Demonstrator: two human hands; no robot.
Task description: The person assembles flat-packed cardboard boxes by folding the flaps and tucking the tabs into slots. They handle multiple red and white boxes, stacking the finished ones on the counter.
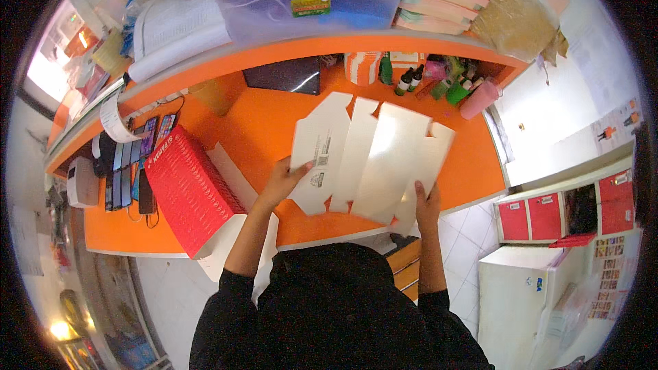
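Held up over the orange desk is an unfolded cardboard box blank [391,157], its pale, shiny face turned up, with flaps, slots and small black print on its left panel. My left hand [284,181] grips the blank's left edge, thumb on top. At the lower right edge, my right hand [427,205] grips it too, thumb on top; its other fingers are partly hidden behind the card. Left of my left forearm lies a stack of red printed box blanks [188,188], with white flaps sticking out towards me past the desk edge.
Several phones [123,168] and a white device [83,181] lie at the desk's left. Along the back stand a dark laptop [282,77], small dark bottles [410,79] and a pink tumbler [481,98]. An orange-edged shelf [301,49] overhangs them, bearing a clear plastic case [274,17].
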